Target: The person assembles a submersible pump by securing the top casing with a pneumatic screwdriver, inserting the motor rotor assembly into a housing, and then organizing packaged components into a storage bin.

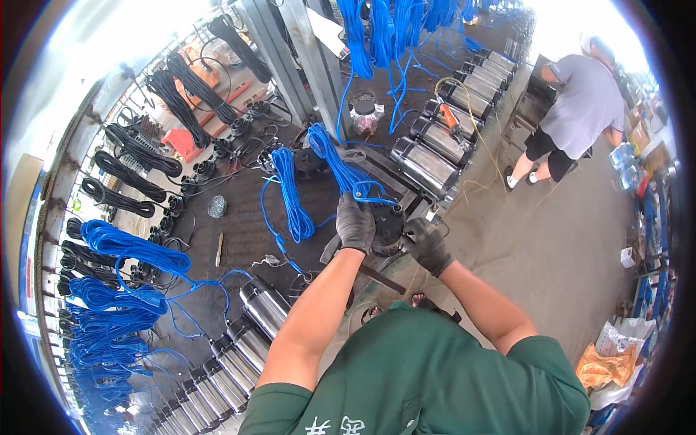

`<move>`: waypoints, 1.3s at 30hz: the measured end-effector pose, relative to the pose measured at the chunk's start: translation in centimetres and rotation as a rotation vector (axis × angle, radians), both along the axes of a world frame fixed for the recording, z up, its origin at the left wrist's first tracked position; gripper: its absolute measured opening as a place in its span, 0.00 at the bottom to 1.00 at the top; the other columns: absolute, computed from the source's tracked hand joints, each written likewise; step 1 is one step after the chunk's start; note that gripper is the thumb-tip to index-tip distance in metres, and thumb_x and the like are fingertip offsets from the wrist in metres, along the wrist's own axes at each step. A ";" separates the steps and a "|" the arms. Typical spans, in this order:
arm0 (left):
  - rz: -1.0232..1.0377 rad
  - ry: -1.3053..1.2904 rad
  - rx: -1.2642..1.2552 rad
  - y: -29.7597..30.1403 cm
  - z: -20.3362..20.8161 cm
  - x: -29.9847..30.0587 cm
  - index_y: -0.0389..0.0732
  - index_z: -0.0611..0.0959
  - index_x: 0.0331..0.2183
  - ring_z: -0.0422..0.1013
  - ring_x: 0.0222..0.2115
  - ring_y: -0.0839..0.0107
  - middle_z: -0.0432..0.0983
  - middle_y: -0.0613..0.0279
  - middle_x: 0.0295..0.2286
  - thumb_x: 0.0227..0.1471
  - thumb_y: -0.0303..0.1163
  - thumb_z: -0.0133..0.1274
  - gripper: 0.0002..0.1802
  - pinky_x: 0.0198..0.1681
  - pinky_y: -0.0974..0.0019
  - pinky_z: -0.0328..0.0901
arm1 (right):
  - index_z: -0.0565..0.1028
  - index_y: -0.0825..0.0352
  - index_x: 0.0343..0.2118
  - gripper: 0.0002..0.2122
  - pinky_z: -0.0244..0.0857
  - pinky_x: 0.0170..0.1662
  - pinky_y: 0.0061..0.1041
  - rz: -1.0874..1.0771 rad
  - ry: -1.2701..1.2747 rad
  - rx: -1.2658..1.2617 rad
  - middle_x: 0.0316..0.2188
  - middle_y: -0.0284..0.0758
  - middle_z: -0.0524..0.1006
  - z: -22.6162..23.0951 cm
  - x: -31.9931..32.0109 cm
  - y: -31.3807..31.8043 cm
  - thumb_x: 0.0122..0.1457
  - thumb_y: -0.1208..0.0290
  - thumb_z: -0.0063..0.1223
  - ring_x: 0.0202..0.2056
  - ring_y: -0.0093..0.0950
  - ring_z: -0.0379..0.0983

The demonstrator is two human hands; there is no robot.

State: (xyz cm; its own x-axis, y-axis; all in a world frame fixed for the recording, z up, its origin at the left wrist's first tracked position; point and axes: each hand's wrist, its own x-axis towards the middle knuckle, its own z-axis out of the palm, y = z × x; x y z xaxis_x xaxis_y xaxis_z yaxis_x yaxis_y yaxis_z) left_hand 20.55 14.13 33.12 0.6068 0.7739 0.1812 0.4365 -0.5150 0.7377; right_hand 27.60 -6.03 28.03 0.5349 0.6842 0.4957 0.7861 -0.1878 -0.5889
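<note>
My left hand (355, 225), in a dark grey glove, is closed at the lower end of a blue cable coil (337, 165), with a strand of the cable at its fingertips. Right beside it, a round black pump part (387, 229) stands at the bench edge, and a blue strand runs over to its top. At the part's right side is my right hand (428, 245), gloved too, its fingers bent in a pinch. Whatever they hold is hidden or too small to make out. A second blue coil (291, 194) lies left of my left hand.
Steel pump cylinders (428, 165) line the bench's far right, more steel cylinders (264, 306) its near side. Blue coils (116, 326) and black coils (134, 174) hang at the left. A metal post (308, 65) rises ahead. A person (583, 109) stands at the far right.
</note>
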 end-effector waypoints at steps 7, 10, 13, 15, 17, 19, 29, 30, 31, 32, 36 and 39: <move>-0.383 0.248 0.133 3.0 3.5 -0.4 0.53 0.64 0.64 0.77 0.38 0.42 0.80 0.41 0.37 0.59 0.30 0.50 0.33 0.41 0.44 0.70 | 0.75 0.66 0.44 0.18 0.73 0.38 0.39 0.103 0.197 -0.131 0.31 0.45 0.79 1.8 3.6 0.1 0.48 0.76 0.61 0.34 0.46 0.79; -0.555 0.221 0.193 4.4 4.3 -0.3 0.53 0.64 0.64 0.78 0.38 0.44 0.81 0.42 0.37 0.59 0.30 0.50 0.33 0.41 0.46 0.71 | 0.77 0.65 0.41 0.15 0.74 0.37 0.37 0.064 0.306 -0.164 0.29 0.45 0.80 3.1 4.6 0.4 0.48 0.73 0.62 0.33 0.44 0.80; -0.538 0.267 0.175 3.8 5.6 -0.1 0.50 0.65 0.63 0.78 0.39 0.45 0.81 0.43 0.39 0.58 0.31 0.51 0.32 0.42 0.47 0.71 | 0.77 0.65 0.40 0.17 0.73 0.36 0.37 0.055 0.216 -0.215 0.29 0.45 0.80 3.9 4.8 0.8 0.46 0.67 0.64 0.32 0.43 0.80; -0.464 0.110 0.247 4.6 4.5 -0.8 0.47 0.69 0.60 0.78 0.39 0.45 0.81 0.43 0.40 0.58 0.33 0.54 0.29 0.42 0.47 0.71 | 0.77 0.64 0.38 0.14 0.73 0.35 0.37 0.093 0.223 -0.056 0.31 0.44 0.79 6.7 4.2 1.5 0.46 0.71 0.62 0.30 0.43 0.78; -0.426 0.014 0.328 4.2 5.4 -0.3 0.47 0.71 0.58 0.77 0.38 0.46 0.81 0.46 0.38 0.57 0.33 0.55 0.27 0.41 0.48 0.72 | 0.77 0.64 0.37 0.13 0.73 0.35 0.37 0.099 0.159 0.028 0.33 0.43 0.79 8.4 4.5 1.3 0.46 0.73 0.62 0.30 0.43 0.78; -0.414 0.030 0.311 3.7 6.8 -0.4 0.47 0.72 0.57 0.77 0.37 0.46 0.81 0.47 0.37 0.57 0.33 0.55 0.26 0.40 0.47 0.72 | 0.76 0.64 0.37 0.11 0.74 0.34 0.37 0.081 -0.132 0.190 0.35 0.41 0.78 10.5 4.7 0.8 0.49 0.75 0.62 0.30 0.43 0.78; -0.413 -0.114 0.642 5.4 6.3 -1.9 0.44 0.84 0.38 0.78 0.32 0.56 0.81 0.57 0.32 0.44 0.26 0.64 0.15 0.33 0.56 0.73 | 0.75 0.67 0.42 0.07 0.73 0.34 0.39 0.218 -0.031 0.337 0.35 0.45 0.79 10.7 5.0 1.1 0.60 0.76 0.57 0.32 0.45 0.78; -0.397 -0.101 0.648 5.4 6.6 -1.6 0.44 0.84 0.38 0.78 0.32 0.56 0.81 0.57 0.32 0.44 0.26 0.64 0.15 0.33 0.56 0.73 | 0.75 0.68 0.42 0.08 0.72 0.35 0.38 0.251 0.084 0.388 0.35 0.45 0.79 11.0 5.2 1.5 0.61 0.76 0.57 0.32 0.44 0.78; -0.383 -0.091 0.649 5.0 7.4 -1.3 0.43 0.84 0.36 0.78 0.32 0.55 0.81 0.56 0.32 0.48 0.27 0.60 0.10 0.34 0.55 0.73 | 0.74 0.68 0.44 0.08 0.71 0.34 0.38 0.314 0.147 0.479 0.33 0.44 0.78 11.6 5.6 1.8 0.63 0.76 0.55 0.32 0.43 0.78; -0.368 -0.080 0.650 4.6 8.0 -1.0 0.43 0.84 0.34 0.77 0.33 0.54 0.81 0.54 0.32 0.52 0.28 0.57 0.06 0.35 0.54 0.72 | 0.74 0.68 0.44 0.08 0.71 0.34 0.38 0.329 0.156 0.483 0.33 0.44 0.78 12.2 6.1 2.0 0.63 0.76 0.55 0.32 0.43 0.78; -0.396 -0.066 0.738 2.0 10.0 -0.9 0.44 0.82 0.35 0.77 0.32 0.54 0.80 0.57 0.30 0.40 0.23 0.62 0.15 0.33 0.54 0.72 | 0.72 0.69 0.45 0.09 0.69 0.36 0.38 0.452 0.247 0.449 0.34 0.44 0.76 14.5 8.8 2.1 0.64 0.75 0.54 0.32 0.45 0.76; -0.273 -0.106 0.646 1.3 9.3 -1.2 0.44 0.82 0.34 0.76 0.30 0.54 0.79 0.58 0.28 0.38 0.22 0.64 0.17 0.32 0.55 0.72 | 0.71 0.70 0.45 0.10 0.68 0.36 0.39 0.554 0.313 0.438 0.34 0.45 0.75 13.3 10.2 2.7 0.64 0.74 0.54 0.33 0.47 0.75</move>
